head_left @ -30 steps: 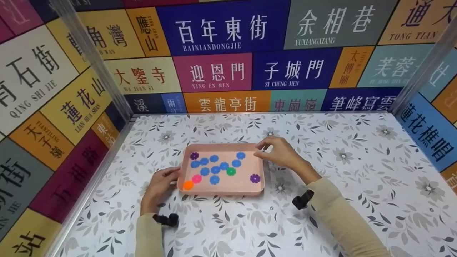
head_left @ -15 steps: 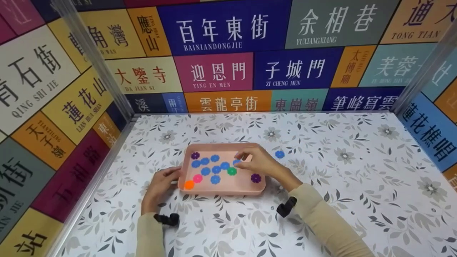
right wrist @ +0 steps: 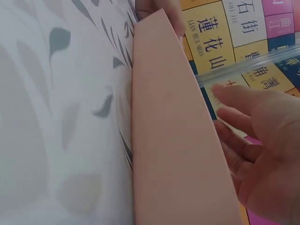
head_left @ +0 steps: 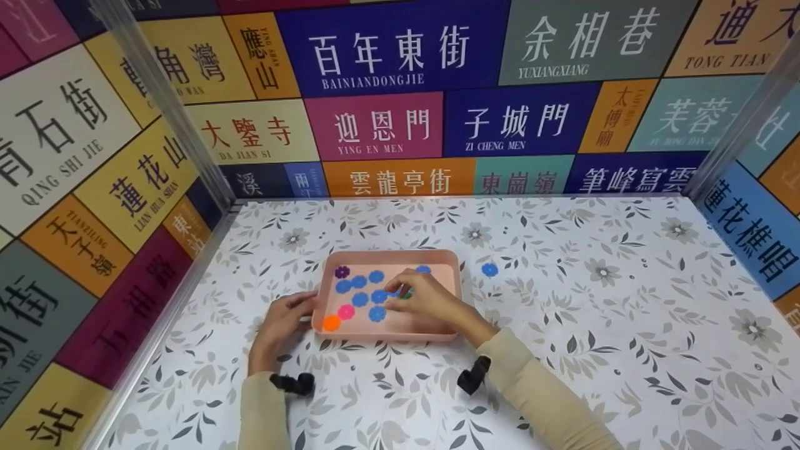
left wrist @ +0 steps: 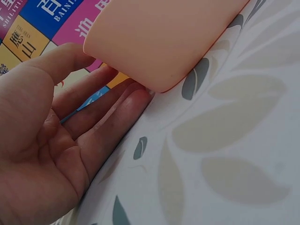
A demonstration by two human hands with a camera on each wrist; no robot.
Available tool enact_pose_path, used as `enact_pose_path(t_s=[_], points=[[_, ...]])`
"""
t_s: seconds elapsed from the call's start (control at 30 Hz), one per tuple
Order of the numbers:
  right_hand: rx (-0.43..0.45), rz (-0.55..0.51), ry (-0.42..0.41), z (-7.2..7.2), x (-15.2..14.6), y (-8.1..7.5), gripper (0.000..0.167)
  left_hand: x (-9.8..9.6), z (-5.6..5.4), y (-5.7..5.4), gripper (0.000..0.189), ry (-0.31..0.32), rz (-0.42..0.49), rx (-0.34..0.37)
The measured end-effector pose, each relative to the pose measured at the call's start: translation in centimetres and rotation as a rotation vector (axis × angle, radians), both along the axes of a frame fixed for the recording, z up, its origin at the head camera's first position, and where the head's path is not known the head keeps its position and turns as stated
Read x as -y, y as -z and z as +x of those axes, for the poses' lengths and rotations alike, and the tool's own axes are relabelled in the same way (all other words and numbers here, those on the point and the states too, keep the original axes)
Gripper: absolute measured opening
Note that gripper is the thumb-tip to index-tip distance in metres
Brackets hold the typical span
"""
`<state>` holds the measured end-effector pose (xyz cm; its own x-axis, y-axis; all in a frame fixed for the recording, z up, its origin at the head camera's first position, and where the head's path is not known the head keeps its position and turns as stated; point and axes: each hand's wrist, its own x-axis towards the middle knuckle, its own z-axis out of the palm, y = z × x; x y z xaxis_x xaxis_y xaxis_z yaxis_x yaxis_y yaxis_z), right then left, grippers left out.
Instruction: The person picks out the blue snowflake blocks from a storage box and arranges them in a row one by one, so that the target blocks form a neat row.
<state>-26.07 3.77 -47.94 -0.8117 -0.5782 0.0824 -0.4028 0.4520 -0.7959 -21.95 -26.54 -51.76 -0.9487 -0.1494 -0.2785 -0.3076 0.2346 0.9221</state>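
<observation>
A shallow pink tray holds several small flower-shaped discs, mostly blue. My left hand rests at the tray's left side; in the left wrist view its thumb and fingers touch the outer wall. Over the tray's middle hovers my right hand, fingertips right at a blue disc. In the right wrist view thumb and fingers stand apart with nothing visible between them. A green disc shows partly behind the fingers. Pink, orange and dark purple discs lie on the left.
One blue disc lies on the table outside the tray, to its right. The table has a white leaf-patterned cover. Walls of coloured name panels stand behind and at both sides.
My right hand has moved left and nearer, from the tray's back right corner to its middle. The blue disc on the table has come into view. The left hand has stayed in place.
</observation>
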Motion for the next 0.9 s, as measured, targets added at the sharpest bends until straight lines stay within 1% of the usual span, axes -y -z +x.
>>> enact_pose_path(t_s=[0.07, 0.17, 0.3, 0.4, 0.57, 0.9], points=[[0.026, 0.002, 0.011, 0.3, 0.5, 0.2, 0.032, 0.0, 0.0, 0.0, 0.042, 0.0, -0.006, 0.011], [0.039, 0.003, 0.026, 0.6, 1.2, 0.5, 0.03, 0.0, 0.0, 0.0, 0.041, -0.009, -0.005, 0.016], [0.025, -0.002, 0.025, 0.6, 1.8, 1.0, 0.03, 0.1, -0.1, 0.0, 0.04, 0.0, 0.032, -0.009], [0.022, 0.01, 0.028, 0.6, 2.1, 1.4, 0.031, 0.1, 0.0, 0.1, 0.041, 0.013, 0.044, -0.021], [0.012, 0.037, 0.043, 0.4, 2.6, 1.9, 0.03, 0.2, -0.1, 0.0, 0.042, 0.016, 0.029, -0.009], [-0.009, 0.084, 0.049, 0.6, 3.0, 2.3, 0.029, 0.2, 0.0, 0.1, 0.041, 0.02, 0.051, -0.036]])
